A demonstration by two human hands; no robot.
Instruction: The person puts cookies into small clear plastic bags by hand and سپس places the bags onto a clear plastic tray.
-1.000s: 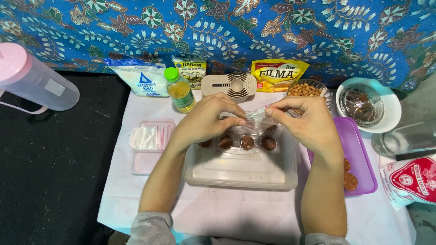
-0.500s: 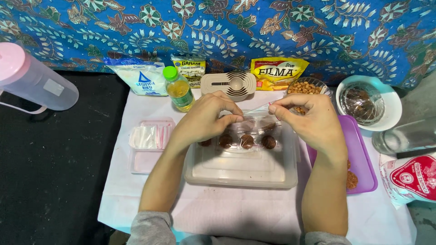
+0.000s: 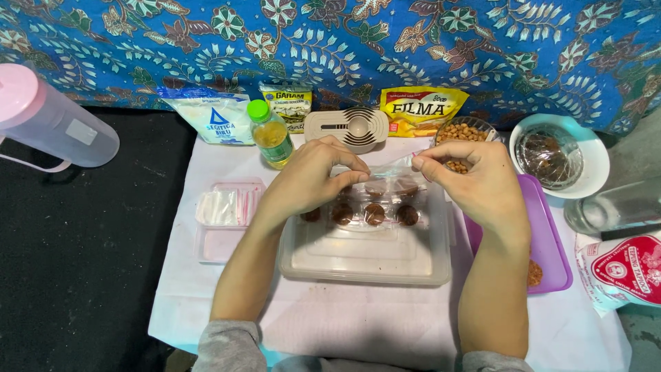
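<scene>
My left hand [image 3: 313, 179] and my right hand [image 3: 475, 182] hold a small clear plastic wrapper [image 3: 389, 172] between their fingertips, stretched over a brown ball inside it. Both hands hover above a clear plastic container lid [image 3: 365, 251] lying flat on the white cloth. Several wrapped brown balls [image 3: 374, 213] sit in a row on the far part of that lid, just under my fingers. My left fingers pinch one end of the wrapper, my right thumb and forefinger the other end.
A purple tray [image 3: 547, 248] lies right of the lid. A pink-lidded box with plastic sheets [image 3: 220, 210] lies to the left. Behind stand an oil bottle [image 3: 270, 134], packets [image 3: 206, 114], a bowl of nuts [image 3: 465, 131], a white bowl [image 3: 585, 148] and a pink-capped jug [image 3: 48, 117].
My hands stay over the lid with small finger movements on the wrapper; the right hand has shifted slightly up and away.
</scene>
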